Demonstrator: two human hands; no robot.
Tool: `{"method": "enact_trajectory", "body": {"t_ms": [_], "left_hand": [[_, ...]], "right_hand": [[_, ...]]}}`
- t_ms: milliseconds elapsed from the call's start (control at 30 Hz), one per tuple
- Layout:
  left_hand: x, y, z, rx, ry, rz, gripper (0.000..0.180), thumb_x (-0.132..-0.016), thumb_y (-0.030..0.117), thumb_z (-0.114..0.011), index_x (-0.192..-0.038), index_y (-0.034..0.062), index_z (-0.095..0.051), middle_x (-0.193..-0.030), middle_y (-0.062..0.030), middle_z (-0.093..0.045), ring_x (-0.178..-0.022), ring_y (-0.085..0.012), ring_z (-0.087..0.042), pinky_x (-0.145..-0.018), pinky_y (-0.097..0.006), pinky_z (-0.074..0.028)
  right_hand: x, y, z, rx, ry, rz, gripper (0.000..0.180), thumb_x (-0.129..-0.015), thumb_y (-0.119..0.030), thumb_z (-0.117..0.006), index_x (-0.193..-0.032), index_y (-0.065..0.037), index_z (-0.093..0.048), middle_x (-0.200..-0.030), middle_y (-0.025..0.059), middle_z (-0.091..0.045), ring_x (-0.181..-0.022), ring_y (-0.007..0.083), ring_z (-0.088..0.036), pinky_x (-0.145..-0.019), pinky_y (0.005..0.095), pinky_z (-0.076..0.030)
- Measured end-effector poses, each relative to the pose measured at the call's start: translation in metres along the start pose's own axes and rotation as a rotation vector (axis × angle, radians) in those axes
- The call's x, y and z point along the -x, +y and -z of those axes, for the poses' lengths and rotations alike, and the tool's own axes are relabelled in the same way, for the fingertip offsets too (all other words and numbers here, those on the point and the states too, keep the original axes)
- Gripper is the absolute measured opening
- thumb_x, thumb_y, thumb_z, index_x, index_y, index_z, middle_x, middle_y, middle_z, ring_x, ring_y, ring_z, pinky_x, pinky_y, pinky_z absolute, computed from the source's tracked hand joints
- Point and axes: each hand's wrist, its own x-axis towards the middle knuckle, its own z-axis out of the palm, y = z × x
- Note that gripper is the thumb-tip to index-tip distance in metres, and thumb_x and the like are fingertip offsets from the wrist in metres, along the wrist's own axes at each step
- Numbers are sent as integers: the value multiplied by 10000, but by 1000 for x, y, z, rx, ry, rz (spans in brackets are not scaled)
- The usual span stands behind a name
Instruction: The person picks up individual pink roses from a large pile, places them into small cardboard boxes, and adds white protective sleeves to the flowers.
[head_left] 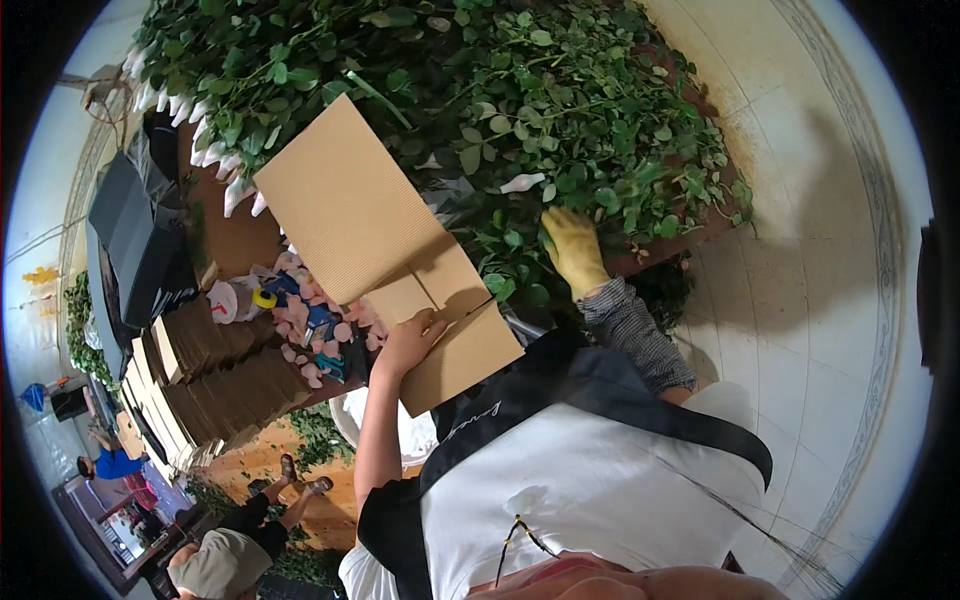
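My bare left hand [408, 345] rests on a creased sheet of brown corrugated cardboard [350, 205], its fingers laid over the lower folded part. The sheet slants across the table's near edge, with its ribbed upper panel against the leaves. To the right, my right hand [575, 255] wears a yellow glove and reaches to the edge of a big heap of leafy green stems [560, 100]. Its fingers stretch toward the leaves, and I see nothing held in them. Just above the glove lies a flower bud in a white sleeve [522, 183].
Stacks of folded cardboard [235, 370] stand at the left, beside a dark grey case [140, 235]. Loose pink petals [300, 300] and a yellow tape roll [264, 298] lie between. White-sleeved buds [215, 155] line the heap's left edge. Another person [225, 560] is at the lower left.
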Motion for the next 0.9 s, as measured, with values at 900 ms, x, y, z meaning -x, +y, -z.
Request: {"method": "enact_trajectory", "body": {"t_ms": [900], "left_hand": [[12,-7,-16,44,122,25,470,-979,417,-570,-1246,35,-631,-1131,-245,-695,-1065,-424,-659,-919,-465,-509]], "right_hand": [[-155,134,191,134,651,60,278,-834,-70,-715,-1108,-120,-722,-1115,113,-722,-1039,248,-682,-976,409,-521]]}}
